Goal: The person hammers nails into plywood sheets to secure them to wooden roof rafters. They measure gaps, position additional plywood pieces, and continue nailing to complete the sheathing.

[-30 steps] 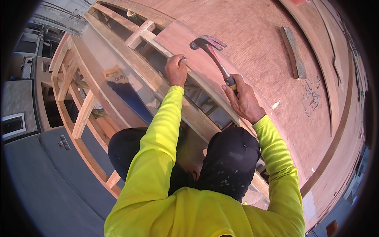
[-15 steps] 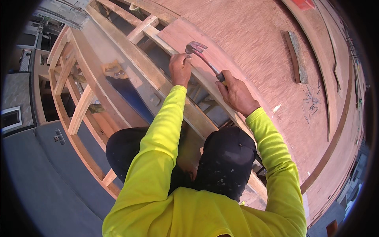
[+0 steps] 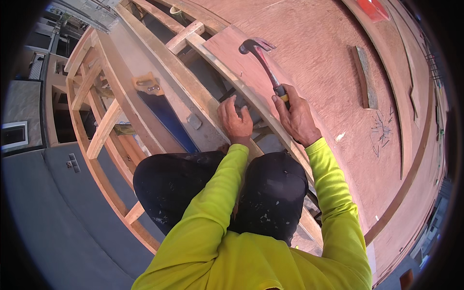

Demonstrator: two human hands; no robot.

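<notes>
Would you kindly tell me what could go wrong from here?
The hammer in the right hand might glance off the small nail standing in the plywood and bend it. The handsaw points toward the left knee, so shifting that leg could brush it against the blade. Near the left hand, the wooden frame has open gaps, so something dropped might fall through.

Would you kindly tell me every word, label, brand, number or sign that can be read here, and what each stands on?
No text can be read anywhere in this view.
Hammer: no readable lettering.
Saw: none readable on its blue blade or tan handle.
Red object at the upper right: any marking is too small or blurred to read.
</notes>
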